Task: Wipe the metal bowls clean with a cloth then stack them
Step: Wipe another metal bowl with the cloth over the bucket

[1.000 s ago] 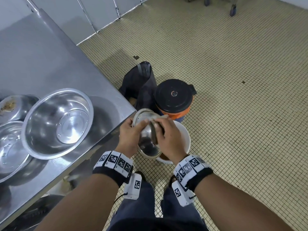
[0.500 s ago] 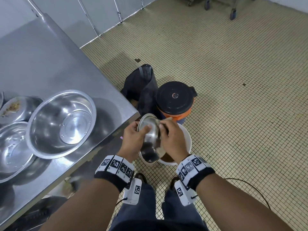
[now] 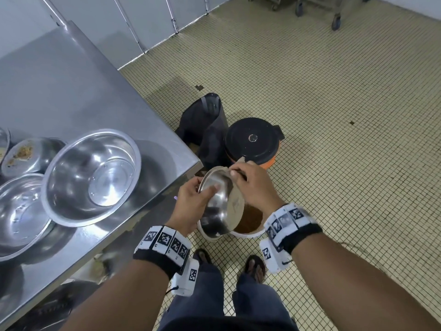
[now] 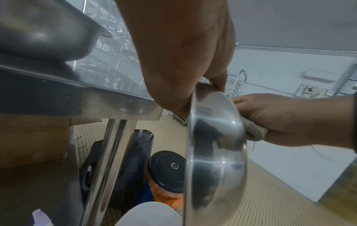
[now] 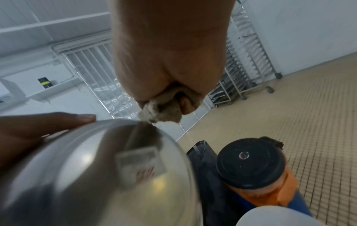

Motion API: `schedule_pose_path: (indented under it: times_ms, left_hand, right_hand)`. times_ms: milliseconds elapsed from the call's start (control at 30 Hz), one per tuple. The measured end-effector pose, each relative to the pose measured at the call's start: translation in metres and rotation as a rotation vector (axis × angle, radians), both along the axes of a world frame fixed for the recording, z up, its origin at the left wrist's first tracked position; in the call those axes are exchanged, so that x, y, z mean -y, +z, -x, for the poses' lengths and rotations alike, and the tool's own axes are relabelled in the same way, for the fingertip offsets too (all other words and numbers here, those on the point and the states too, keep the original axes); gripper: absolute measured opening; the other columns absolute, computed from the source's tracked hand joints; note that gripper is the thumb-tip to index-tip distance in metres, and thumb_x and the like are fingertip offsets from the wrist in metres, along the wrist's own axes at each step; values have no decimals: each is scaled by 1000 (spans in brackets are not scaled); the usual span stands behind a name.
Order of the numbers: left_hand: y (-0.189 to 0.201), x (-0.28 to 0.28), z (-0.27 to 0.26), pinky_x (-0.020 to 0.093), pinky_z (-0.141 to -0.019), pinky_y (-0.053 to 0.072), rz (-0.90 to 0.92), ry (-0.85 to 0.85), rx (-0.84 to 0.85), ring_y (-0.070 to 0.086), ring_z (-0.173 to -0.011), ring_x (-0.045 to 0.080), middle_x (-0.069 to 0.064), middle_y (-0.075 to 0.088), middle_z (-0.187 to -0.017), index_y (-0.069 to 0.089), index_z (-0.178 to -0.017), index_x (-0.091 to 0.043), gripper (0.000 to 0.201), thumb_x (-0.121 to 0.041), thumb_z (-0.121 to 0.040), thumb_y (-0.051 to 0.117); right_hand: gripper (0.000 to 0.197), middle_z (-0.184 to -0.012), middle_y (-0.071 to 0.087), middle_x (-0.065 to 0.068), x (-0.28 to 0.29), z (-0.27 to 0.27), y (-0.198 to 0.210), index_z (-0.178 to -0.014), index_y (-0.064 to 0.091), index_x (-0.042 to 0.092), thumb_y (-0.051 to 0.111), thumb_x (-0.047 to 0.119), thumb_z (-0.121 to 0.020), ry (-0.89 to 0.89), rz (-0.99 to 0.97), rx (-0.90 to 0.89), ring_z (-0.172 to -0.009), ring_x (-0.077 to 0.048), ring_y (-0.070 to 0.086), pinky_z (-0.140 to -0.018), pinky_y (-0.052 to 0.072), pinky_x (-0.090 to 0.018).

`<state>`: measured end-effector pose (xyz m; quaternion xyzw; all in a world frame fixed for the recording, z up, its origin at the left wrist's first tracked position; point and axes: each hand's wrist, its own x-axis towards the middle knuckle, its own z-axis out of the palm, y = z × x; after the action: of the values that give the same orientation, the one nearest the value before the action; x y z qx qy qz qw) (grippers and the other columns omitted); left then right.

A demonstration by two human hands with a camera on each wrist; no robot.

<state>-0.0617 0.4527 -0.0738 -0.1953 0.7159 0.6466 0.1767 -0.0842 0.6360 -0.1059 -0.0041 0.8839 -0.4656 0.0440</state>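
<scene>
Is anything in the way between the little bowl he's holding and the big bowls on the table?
Nothing visible is. The small bowl in the left hand sits just off the table corner, with open steel before the stacked big bowls.

Open tiled floor (image 3: 334,115) fills the right and upper right of the head view. At centre, a black-lidded orange container (image 3: 253,139), dark bag (image 3: 205,130) and white bucket (image 3: 248,231) crowd the table corner (image 3: 191,161); bowls (image 3: 93,173) occupy the table's lower-left part.
</scene>
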Motion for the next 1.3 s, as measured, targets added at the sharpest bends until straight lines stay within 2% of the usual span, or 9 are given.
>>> schedule_pose_path:
  times_ms: [167,333,500,600,800,900,1033,1133,1300]
  left_hand:
    - [1,-6,11,57,-81,64,-30,131,-7,76,-91,39,18,77,-100,67,-111,-7,19,-15,-95,74]
    - [0,-8,12,63,-81,62,-36,150,4,76,-93,39,16,76,-104,69,-111,-12,26,-24,-91,79]
    - [-2,-17,13,57,-84,63,28,123,-34,77,-92,35,15,77,-100,68,-107,-11,19,-24,-96,74]
    - [0,-14,15,56,-79,64,-8,158,-18,76,-91,36,15,76,-102,70,-106,-15,20,-26,-92,78]
    - [4,-4,20,24,-56,58,43,140,-39,75,-80,20,7,75,-97,69,-110,-14,20,-26,-95,74]
    - [5,1,19,25,-55,58,81,99,-71,75,-82,25,7,76,-93,71,-107,-16,17,-28,-96,73]
    - [17,0,19,29,-56,59,68,48,-79,72,-81,28,15,73,-94,72,-103,-14,12,-25,-97,72]
    - [32,-1,21,43,-66,63,60,-58,-126,75,-79,32,15,76,-88,73,-97,-17,12,-28,-95,75]
    - [69,4,22,24,-56,58,27,-153,-264,77,-72,21,5,79,-83,70,-97,-16,12,-26,-92,75]
  right_hand:
    - [25,-118,57,5,36,-58,-18,-123,60,23,46,34,-106,-15,50,-220,-97,-4,54,-84,43,-12]
    - [25,-116,61,2,21,-56,-36,-120,57,22,42,37,-107,-243,-9,-87,-93,-10,58,-80,53,-30]
    - [33,-111,57,-4,44,-67,-20,-119,56,21,33,42,-107,10,-145,-378,-73,-13,56,-59,42,-19]
    - [34,-116,58,-7,33,-65,-40,-120,52,20,31,41,-105,-147,-152,-236,-75,-20,61,-59,50,-28]
    - [29,-109,64,2,4,-49,-64,-114,57,21,36,39,-106,-236,-181,191,-96,-20,64,-85,55,-47]
    - [20,-88,65,14,-8,-35,-40,-96,60,32,46,43,-106,-337,29,89,-82,-2,61,-79,55,-36]
    - [22,-106,68,13,-11,-16,19,-111,66,23,45,20,-106,-144,288,-50,-102,-3,62,-94,53,-34]
    - [31,-111,67,10,-12,-4,62,-126,55,32,50,14,-101,69,285,-15,-101,-7,65,-92,56,-39]
    - [40,-118,69,4,-23,18,120,-131,47,40,62,23,-98,238,133,-46,-108,-6,65,-93,57,-39]
